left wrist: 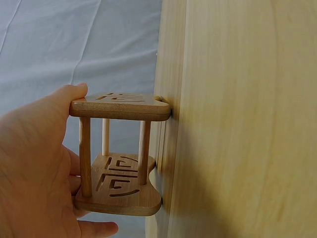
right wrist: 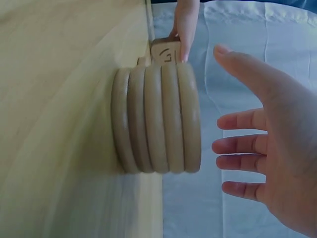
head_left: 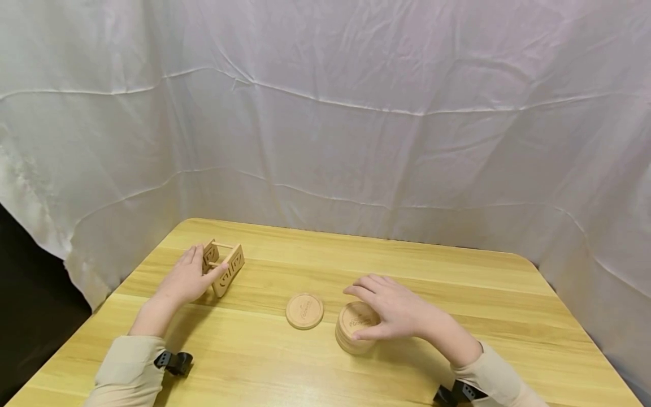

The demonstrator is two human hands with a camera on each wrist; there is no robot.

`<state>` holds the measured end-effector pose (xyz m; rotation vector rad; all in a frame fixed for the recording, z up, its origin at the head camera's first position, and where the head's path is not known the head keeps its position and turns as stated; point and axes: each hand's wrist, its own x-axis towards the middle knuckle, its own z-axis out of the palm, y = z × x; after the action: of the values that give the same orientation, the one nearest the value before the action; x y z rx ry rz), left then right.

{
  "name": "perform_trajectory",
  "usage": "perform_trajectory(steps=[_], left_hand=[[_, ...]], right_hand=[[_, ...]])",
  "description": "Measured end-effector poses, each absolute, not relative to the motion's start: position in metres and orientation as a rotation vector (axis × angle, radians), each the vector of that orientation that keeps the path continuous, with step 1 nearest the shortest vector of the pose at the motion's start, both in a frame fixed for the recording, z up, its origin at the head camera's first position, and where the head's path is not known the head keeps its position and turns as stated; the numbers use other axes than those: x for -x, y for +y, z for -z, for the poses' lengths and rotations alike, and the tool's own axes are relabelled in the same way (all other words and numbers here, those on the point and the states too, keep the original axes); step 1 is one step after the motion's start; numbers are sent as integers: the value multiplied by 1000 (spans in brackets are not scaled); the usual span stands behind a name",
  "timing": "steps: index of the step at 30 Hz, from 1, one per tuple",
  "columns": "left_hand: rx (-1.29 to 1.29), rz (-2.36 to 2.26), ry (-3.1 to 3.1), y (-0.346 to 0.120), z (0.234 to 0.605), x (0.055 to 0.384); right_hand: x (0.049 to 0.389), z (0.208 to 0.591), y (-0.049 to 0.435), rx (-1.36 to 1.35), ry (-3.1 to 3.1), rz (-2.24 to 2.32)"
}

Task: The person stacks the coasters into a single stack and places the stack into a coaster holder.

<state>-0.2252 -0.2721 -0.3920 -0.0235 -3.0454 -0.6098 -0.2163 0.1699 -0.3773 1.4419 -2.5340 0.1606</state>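
Observation:
At the table's left, my left hand [head_left: 186, 277] grips a wooden coaster holder [head_left: 231, 272] across its two side panels. In the left wrist view the thumb lies on one cut-out panel of the holder [left wrist: 121, 106], with fingers at the opposite panel; round rods join the panels. My right hand [head_left: 394, 308] hovers over a stack of round wooden coasters [head_left: 351, 341], thumb and fingers spread. The right wrist view shows a gap between that hand [right wrist: 282, 134] and the stack [right wrist: 156, 119] of several coasters. One single coaster [head_left: 304, 311] lies flat left of the stack.
The wooden table [head_left: 432, 265] has rounded far corners. A pale cloth curtain [head_left: 325, 147] hangs behind it and along both sides. A dark area [head_left: 35, 271] shows past the left edge. Black wrist cameras [head_left: 174, 363] sit on both sleeves.

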Motion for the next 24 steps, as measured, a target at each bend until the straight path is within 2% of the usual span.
perform_trajectory(steps=[14,24], left_hand=[[30,621,-3054,-271,393,226],[37,622,-3050,-274,395,226]], right_hand=[[205,358,146,-1448,-2398,-194],[194,349,112,-1370,-2427,-181]])
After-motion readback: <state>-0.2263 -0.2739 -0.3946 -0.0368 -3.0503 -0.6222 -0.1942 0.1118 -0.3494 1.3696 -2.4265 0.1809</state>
